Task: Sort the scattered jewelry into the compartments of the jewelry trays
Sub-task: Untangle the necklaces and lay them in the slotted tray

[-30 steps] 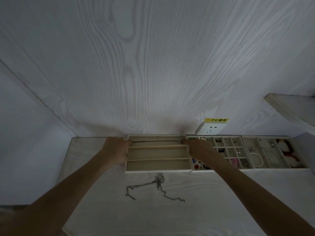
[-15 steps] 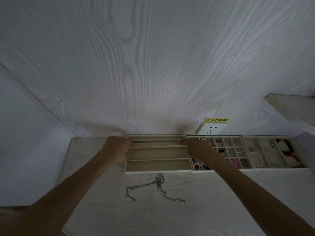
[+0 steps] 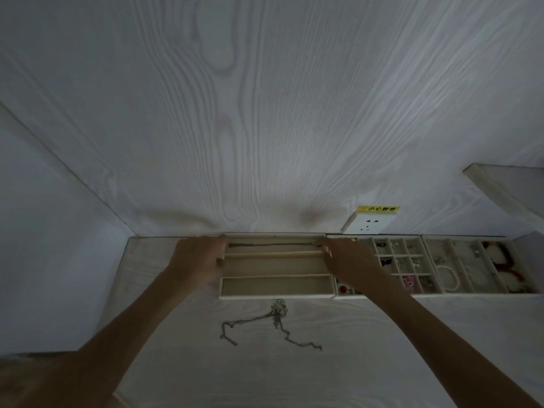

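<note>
Left hand: the left hand [image 3: 196, 262] is being rested at the left end of the three-slot tray [image 3: 275, 295], fingers bent toward the far slot; whether the chain's end is being pinched cannot be told from this view.
Right hand: the right hand [image 3: 348, 262] is being held at the tray's right end, fingertips curled at the far slot's right corner; an actual pinch on the chain cannot be made out either.
Laid chain: a thin chain [image 3: 270, 245] is being stretched straight along the far slot, its long axis running left to right, one end at each hand.
Near slots: the middle and near slots are being left unfilled, as far as can be seen.
Loose necklace: a tangled necklace [image 3: 272, 322] is lying on the bench [image 3: 382, 348], just near of the tray's near wall, between the two forearms, its strands trailing left and right.
Deciding relation: the loose necklace is lying nearer than both hands, about midway between them, so neither hand is judged clearly closer; a pull back toward the near side would be called for.
Other trays: a grid tray [image 3: 412, 256] and a lane tray [image 3: 471, 291] are standing to the right, already holding small pieces.
</note>
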